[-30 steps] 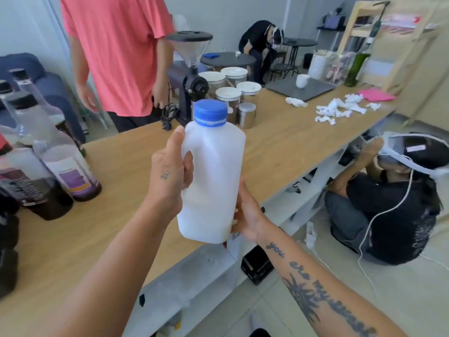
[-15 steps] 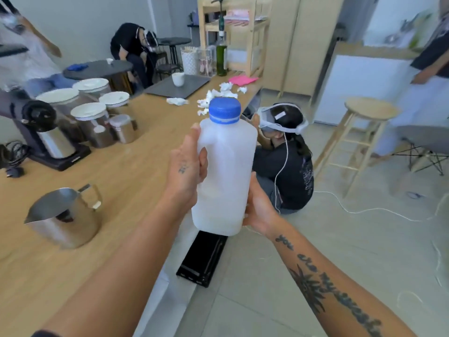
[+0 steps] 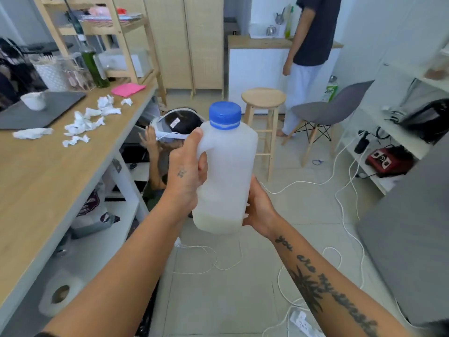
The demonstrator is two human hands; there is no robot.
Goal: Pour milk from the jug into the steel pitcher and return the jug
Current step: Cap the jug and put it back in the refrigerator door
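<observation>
I hold a white translucent plastic milk jug (image 3: 227,171) with a blue screw cap upright in front of me, above the floor and to the right of the wooden counter (image 3: 48,171). A little milk shows at its bottom. My left hand (image 3: 185,177) grips its handle side. My right hand (image 3: 258,207) supports its lower right side. The steel pitcher is out of view.
A person with a headset (image 3: 175,125) crouches on the floor just behind the jug. Another person (image 3: 308,45) stands at the far white counter. A wooden stool (image 3: 263,98), a grey chair (image 3: 332,110) and white cables (image 3: 340,195) occupy the floor. Crumpled tissues (image 3: 83,122) lie on the counter.
My view has swung right, away from the counter with the steel pitcher and grinder, toward the open floor and far kitchen. Both hands keep the same hold on the jug.
</observation>
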